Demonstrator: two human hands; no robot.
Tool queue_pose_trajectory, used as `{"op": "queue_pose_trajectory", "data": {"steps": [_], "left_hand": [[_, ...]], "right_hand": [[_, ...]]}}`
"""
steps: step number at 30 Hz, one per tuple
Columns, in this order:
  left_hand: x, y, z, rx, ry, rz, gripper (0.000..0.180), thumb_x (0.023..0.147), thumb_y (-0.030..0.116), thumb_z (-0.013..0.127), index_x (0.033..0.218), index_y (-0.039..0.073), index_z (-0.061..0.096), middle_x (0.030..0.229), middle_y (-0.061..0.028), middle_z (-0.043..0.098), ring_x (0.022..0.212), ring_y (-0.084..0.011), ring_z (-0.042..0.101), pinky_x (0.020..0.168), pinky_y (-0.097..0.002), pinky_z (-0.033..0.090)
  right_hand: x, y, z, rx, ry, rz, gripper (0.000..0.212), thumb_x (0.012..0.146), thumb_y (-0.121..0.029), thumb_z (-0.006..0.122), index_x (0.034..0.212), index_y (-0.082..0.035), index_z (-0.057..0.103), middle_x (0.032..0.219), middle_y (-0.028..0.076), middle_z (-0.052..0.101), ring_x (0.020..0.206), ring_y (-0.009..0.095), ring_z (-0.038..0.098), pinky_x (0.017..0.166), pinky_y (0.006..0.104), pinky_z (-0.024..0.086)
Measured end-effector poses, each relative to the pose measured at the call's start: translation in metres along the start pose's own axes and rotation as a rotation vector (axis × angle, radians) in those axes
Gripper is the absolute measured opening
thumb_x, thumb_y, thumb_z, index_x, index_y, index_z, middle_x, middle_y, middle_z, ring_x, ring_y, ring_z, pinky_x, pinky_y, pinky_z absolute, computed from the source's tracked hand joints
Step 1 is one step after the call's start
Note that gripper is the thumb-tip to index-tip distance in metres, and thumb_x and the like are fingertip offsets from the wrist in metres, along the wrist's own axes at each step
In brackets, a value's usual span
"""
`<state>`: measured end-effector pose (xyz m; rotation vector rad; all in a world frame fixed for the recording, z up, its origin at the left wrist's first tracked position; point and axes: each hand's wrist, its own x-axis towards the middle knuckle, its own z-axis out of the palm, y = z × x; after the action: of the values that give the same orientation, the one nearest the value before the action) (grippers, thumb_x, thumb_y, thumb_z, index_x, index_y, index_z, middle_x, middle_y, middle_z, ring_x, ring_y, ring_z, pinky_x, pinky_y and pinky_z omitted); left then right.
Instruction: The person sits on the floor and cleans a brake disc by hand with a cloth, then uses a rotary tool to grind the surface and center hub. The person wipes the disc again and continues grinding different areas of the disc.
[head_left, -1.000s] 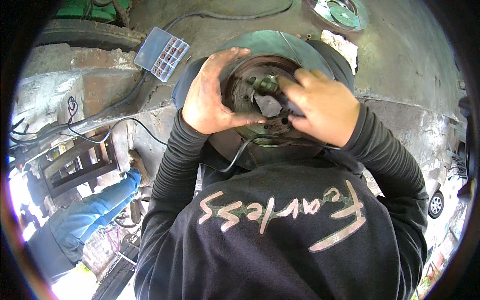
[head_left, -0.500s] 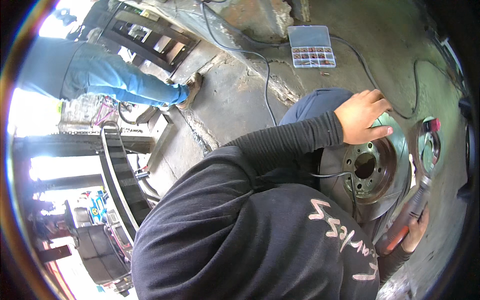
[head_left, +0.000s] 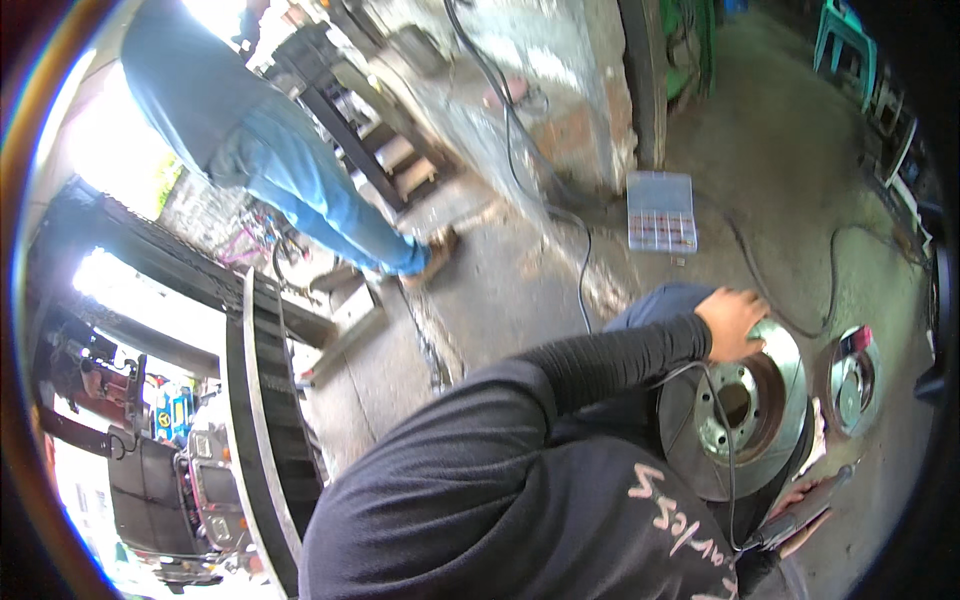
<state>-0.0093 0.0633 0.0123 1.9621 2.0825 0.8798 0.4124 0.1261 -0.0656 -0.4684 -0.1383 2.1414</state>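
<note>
A grey brake disc (head_left: 700, 455) with a rusty hub and bolt holes stands upright against my lap at the lower right. My left hand (head_left: 735, 322), in a black sleeve, curls over the disc's top rim. Below the disc, my right hand (head_left: 795, 535) is closed around a dark elongated tool (head_left: 805, 508); most of that hand is hidden by the disc and my body. A thin black cable (head_left: 722, 440) hangs across the disc's face.
A smaller round metal part (head_left: 850, 385) lies on the concrete right of the disc. A clear compartment box (head_left: 660, 212) of small parts sits farther off by a wall. A person in jeans (head_left: 300, 190) stands upper left. Black cables (head_left: 585, 260) cross the floor; a metal frame (head_left: 262, 440) stands left.
The view has swung left and away from the disc. My left hand has stayed on the disc's upper rim, and my right hand has dropped from the hub to below the disc with the tool.
</note>
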Motion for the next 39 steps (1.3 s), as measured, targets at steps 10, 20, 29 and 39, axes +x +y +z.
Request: {"op": "queue_pose_trajectory", "data": {"steps": [10,20,29,39], "left_hand": [[-0.003,-0.013,0.001,0.022,-0.083,-0.144,0.056,0.087,0.048,0.06,0.12,0.003,0.057,0.104,-0.0228,0.068,0.1,-0.0392,0.066,0.095,-0.0501,0.045],[-0.009,-0.013,-0.008,-0.067,-0.115,-0.161,0.06,0.086,0.051,0.06,0.122,0.003,0.057,0.112,-0.0244,0.066,0.108,-0.04,0.061,0.094,-0.0475,0.046],[-0.006,-0.011,0.003,-0.194,-0.078,-0.061,0.055,0.086,0.046,0.062,0.119,0.003,0.059,0.11,-0.0244,0.066,0.106,-0.0404,0.061,0.093,-0.047,0.047],[-0.005,-0.02,-0.01,-0.382,-0.182,-0.248,0.058,0.086,0.044,0.065,0.123,0.001,0.058,0.114,-0.0255,0.064,0.11,-0.0397,0.06,0.095,-0.0434,0.047]], "right_hand": [[-0.022,0.072,0.028,-0.225,-0.28,0.006,0.046,0.099,-0.033,0.054,0.134,-0.005,0.041,0.12,0.013,0.051,0.096,0.023,0.058,0.088,0.0424,0.052],[-0.026,0.095,0.055,-0.23,-0.176,0.028,0.059,0.096,-0.038,0.055,0.143,-0.009,0.035,0.117,0.009,0.054,0.09,0.021,0.059,0.075,0.0421,0.054],[-0.026,0.079,0.036,-0.22,-0.248,0.073,0.057,0.1,-0.039,0.05,0.149,-0.018,0.03,0.123,0.007,0.053,0.094,0.02,0.06,0.077,0.0432,0.054],[-0.01,0.081,0.05,-0.414,-0.182,0.065,0.059,0.1,-0.04,0.045,0.151,-0.017,0.026,0.114,0.008,0.054,0.079,0.02,0.06,0.063,0.041,0.056]]}}
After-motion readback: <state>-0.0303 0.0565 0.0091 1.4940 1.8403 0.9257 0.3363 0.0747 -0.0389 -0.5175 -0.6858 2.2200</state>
